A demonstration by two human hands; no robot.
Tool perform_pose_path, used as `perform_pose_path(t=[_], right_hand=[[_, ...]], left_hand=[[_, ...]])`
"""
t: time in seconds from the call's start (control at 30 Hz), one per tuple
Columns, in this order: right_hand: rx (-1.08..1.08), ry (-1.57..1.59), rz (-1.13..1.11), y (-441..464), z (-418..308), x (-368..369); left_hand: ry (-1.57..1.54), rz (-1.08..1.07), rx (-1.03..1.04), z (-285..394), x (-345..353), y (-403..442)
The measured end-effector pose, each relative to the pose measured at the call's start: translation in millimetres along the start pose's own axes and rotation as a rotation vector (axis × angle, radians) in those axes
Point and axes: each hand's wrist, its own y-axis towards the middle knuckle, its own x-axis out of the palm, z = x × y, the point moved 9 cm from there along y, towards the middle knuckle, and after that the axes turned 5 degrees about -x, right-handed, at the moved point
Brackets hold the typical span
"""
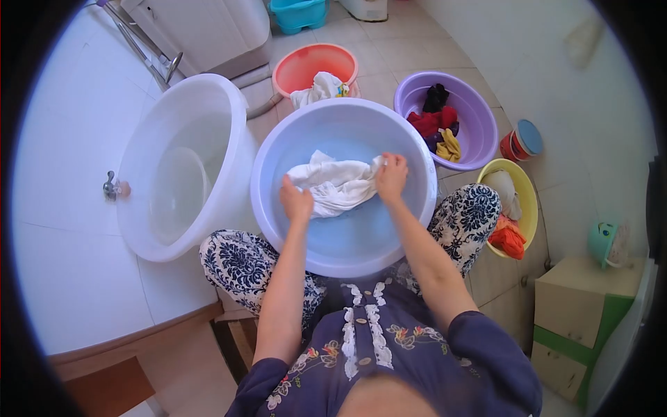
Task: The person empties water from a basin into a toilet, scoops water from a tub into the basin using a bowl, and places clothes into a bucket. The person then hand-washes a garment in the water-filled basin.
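A white cloth (337,185) is stretched sideways, bunched and wet-looking, over the bluish water in a large pale basin (344,267) between the person's knees. My left hand (297,200) grips the cloth's left end, fingers closed round its edge. At the upper right end, my right hand (391,175) pinches the cloth between closed fingers. Some of the cloth's lower part rests at the water, and its middle sags in folds between both hands.
A big white tub (236,149) holding water stands at the left. Behind are a red basin (285,69) with white cloth and a purple basin (483,132) with dark, red and yellow clothes. A yellow basin (531,208), a red bucket (513,147) and a small cabinet (566,306) stand right.
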Motion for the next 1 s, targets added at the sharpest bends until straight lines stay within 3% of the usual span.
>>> perform_pose_path(t=[0.07,0.17,0.27,0.37,0.47,0.53,0.63,0.67,0.73,0.8,0.87,0.9,0.93,1.0], right_hand=[[-0.111,-0.131,0.026,-19.1,-19.8,22.2],[-0.321,-0.257,-0.236,-38.4,-37.5,43.7],[-0.616,-0.364,-0.262,-41.6,-32.1,49.0],[-0.507,-0.253,-0.166,-34.0,-39.1,26.5],[-0.229,-0.152,-0.074,-29.4,-33.7,38.3],[-0.108,0.094,-0.052,-22.4,-32.6,58.8],[0.114,0.719,-0.189,-23.7,-44.4,71.9],[0.196,0.97,-0.27,-32.1,-57.7,70.1],[0.107,1.06,-0.201,-50.6,-89.1,35.3],[-0.19,1.049,-0.181,-77.5,-132.6,-9.5],[-0.563,0.743,-0.07,-100.4,-162.1,-46.4],[-0.744,0.584,-0.008,-110.7,-176.0,-55.5],[-0.788,0.567,0.022,-109.1,-176.4,-54.9],[-0.861,0.533,0.091,-93.6,-167.1,-45.7]], left_hand=[[0.365,-0.064,0.055,28.0,16.7,-28.1],[0.732,-0.065,0.244,8.0,67.2,-33.8],[0.791,-0.142,0.33,1.4,68.2,-34.6],[0.731,-0.215,0.188,10.4,41.1,-39.9],[0.221,-0.303,-0.241,-26.5,45.7,-26.8],[-0.656,-0.292,-0.27,-65.7,96.9,-4.1],[-1.074,-0.612,-0.886,2.5,74.2,-47.6],[-1.242,-0.725,-0.858,17.6,80.6,-46.6],[-1.573,-0.952,-0.774,42.0,89.9,-44.2],[-0.991,-0.783,0.104,31.5,113.2,3.1],[-0.949,-0.753,0.377,43.8,103.4,0.3],[-1.247,-0.847,0.262,62.6,80.0,-15.8],[-1.545,-0.937,0.137,74.2,65.5,-28.8],[-1.551,-0.8,-0.129,58.5,78.1,-25.4]])
